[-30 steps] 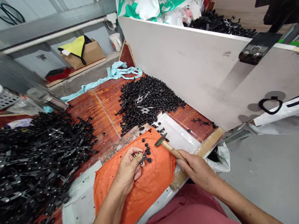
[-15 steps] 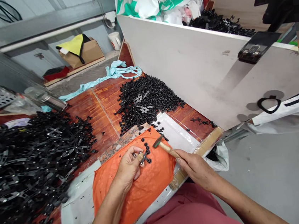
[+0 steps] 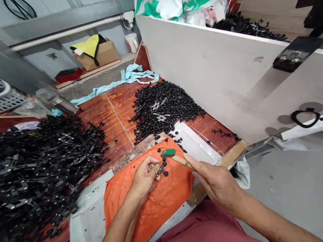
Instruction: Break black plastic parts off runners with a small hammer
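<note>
Hammer (image 3: pixel 180 160) sits in the right hand (image 3: pixel 218 180), just right of centre, the hand wrapped closely round its handle. Its head points left over the far end of a linked black piece (image 3: pixel 161 169); whether the two touch cannot be told from this angle. Left hand (image 3: pixel 144 178), centre of frame, is clamped in a pinch on the near end of that piece, probably to steady it while keeping skin clear of the hammer. Piece lies over an orange cloth (image 3: pixel 145 219), itself draped on a speckled slab (image 3: pixel 122 163): likely firm backing with a softer face. Heap of small black parts (image 3: pixel 167 107), upper centre, seems placed for easy reach. Linked pieces (image 3: pixel 36 165) are massed at left, apart from it. Upright pale board (image 3: pixel 217 72), right, presumably stops spills.
</note>
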{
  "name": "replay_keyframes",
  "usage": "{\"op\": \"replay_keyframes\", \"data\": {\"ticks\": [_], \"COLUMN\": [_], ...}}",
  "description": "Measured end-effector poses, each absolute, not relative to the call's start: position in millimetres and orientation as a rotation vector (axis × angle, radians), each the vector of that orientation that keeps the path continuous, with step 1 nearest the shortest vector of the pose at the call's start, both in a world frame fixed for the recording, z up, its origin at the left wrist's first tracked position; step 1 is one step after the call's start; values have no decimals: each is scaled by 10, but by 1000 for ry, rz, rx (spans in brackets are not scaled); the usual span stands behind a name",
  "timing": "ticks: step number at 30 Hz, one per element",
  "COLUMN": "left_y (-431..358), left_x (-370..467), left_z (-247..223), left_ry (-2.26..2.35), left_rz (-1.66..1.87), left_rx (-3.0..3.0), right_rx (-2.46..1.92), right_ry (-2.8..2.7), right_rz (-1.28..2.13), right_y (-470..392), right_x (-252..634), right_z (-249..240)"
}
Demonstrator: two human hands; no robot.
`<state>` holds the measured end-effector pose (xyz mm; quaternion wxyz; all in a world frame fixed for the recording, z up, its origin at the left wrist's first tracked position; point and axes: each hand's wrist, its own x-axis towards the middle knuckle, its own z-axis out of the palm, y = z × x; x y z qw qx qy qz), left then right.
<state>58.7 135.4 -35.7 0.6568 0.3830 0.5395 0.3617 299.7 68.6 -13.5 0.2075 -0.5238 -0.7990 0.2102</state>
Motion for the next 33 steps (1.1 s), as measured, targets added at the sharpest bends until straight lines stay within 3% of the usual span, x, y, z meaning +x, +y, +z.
{"op": "replay_keyframes", "data": {"ticks": [33], "left_y": [1337], "left_x": [587], "left_z": [-277], "left_ry": [1334], "left_rz": [699], "left_rx": [954], "right_rx": [-1563], "right_ry": [-2394], "right_rz": [505], "right_y": [693], "right_x": [2951], "right_z": [-231]}}
